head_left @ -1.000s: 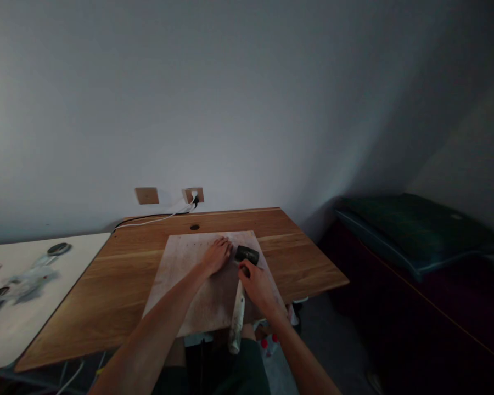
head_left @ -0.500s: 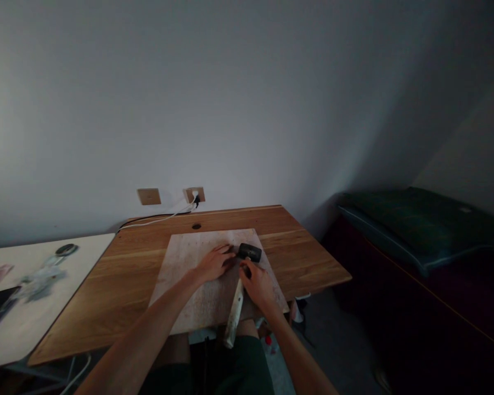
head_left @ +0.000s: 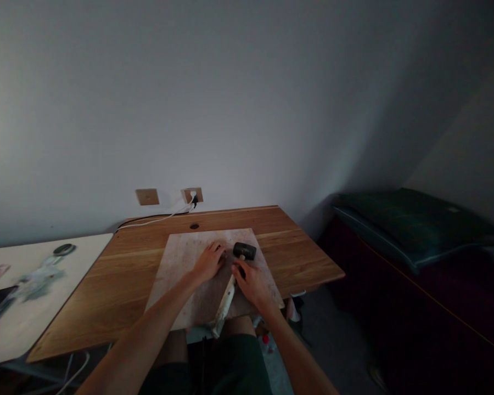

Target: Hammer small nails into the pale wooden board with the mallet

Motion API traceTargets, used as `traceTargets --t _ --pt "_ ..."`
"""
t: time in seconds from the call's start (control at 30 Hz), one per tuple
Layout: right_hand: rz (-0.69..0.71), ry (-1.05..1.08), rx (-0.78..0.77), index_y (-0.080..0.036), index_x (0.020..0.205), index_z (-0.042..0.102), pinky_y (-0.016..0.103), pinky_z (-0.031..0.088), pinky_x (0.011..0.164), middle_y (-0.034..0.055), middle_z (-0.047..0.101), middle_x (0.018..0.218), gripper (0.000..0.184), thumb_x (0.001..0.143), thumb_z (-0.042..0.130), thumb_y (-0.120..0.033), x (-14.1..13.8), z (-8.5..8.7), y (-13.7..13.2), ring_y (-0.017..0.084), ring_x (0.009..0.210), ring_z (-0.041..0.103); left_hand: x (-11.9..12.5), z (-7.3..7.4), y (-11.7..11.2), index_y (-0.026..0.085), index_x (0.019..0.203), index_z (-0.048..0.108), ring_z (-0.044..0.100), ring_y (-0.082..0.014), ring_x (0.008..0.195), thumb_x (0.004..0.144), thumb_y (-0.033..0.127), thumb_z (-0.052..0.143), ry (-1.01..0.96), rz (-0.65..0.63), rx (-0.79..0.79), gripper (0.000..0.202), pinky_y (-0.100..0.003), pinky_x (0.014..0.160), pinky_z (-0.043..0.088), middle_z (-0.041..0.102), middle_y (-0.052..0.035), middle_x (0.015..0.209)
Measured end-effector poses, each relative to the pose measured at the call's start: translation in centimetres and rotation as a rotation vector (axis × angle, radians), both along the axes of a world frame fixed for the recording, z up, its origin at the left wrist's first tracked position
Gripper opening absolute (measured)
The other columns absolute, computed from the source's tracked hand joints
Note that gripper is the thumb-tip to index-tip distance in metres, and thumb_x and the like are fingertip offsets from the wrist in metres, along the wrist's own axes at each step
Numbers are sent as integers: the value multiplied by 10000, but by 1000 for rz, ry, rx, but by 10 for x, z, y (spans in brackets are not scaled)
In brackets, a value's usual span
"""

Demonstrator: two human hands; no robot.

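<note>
A rubber mallet (head_left: 244, 251) with a black head and a worn whitish handle lies over a pale wooden board (head_left: 177, 285). Its head is on the far right part of the board, and the handle slants down past the near edge. My right hand (head_left: 250, 281) grips the handle just below the head, thumb and fingers bent around it. To the left, my left hand (head_left: 209, 262) rests on the board with its fingers partly spread. It appears to hold nothing. Whatever is beneath its fingertips is hidden.
The board lies on a brown wooden table (head_left: 119, 274) against a wall. A white table (head_left: 86, 249) with a roll of tape (head_left: 64, 249) and crumpled plastic (head_left: 41, 280) adjoins at left. Cables (head_left: 160, 218) run to a wall socket. A green cushion (head_left: 411, 219) is at right.
The mallet's handle end has swung left and slightly upward in view, with my right hand moving along. My left hand has shifted slightly left, and the whole view has drifted a little.
</note>
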State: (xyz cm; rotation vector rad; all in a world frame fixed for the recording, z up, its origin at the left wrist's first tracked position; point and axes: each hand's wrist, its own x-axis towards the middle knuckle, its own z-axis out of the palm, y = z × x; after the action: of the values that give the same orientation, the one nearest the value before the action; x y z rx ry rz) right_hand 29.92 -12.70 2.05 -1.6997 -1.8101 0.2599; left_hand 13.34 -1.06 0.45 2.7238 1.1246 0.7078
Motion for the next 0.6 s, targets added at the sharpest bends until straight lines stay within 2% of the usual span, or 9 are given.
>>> traceTargets --t 0.1,0.17,0.33,0.47,0.6 --pt "36 -18 24 -201 1312 640 334 471 1018 96 713 1210 366 1032 449 -342 -1 0 -1 221 1173 626 -5 3 -3 189 1094 640 592 -251 1118 960 203 502 -54 41 -16 193 -449 1026 466 629 -102 1159" --pt "60 -54 31 -205 1353 615 355 457 1036 104 689 1219 385 1030 455 -342 -2 -2 -1 233 1187 603 -17 6 -4 194 1088 642 598 -240 1113 971 238 484 -118 76 -43 201 -437 1024 471 639 -94 1153" --pt "92 -157 65 -226 1375 593 384 456 1029 111 648 1199 405 1007 497 -366 -2 -8 -2 251 1162 586 -72 10 -14 219 1002 671 619 -241 1091 938 288 493 -183 132 -77 202 -422 1017 489 688 -76 1076" --pt "111 -124 107 -213 1365 587 387 468 1016 108 650 1172 413 967 548 -319 -2 -12 -2 253 1139 589 -114 8 -37 220 1028 667 639 -248 1068 946 325 463 -201 199 -85 243 -438 1011 500 696 -77 1066" --pt "146 -119 128 -201 1346 598 402 476 1015 107 666 1159 419 931 587 -260 -5 -13 1 259 1134 601 -138 1 -65 232 1024 669 645 -251 1081 965 358 457 -163 210 -103 253 -450 1010 511 694 -74 1096"
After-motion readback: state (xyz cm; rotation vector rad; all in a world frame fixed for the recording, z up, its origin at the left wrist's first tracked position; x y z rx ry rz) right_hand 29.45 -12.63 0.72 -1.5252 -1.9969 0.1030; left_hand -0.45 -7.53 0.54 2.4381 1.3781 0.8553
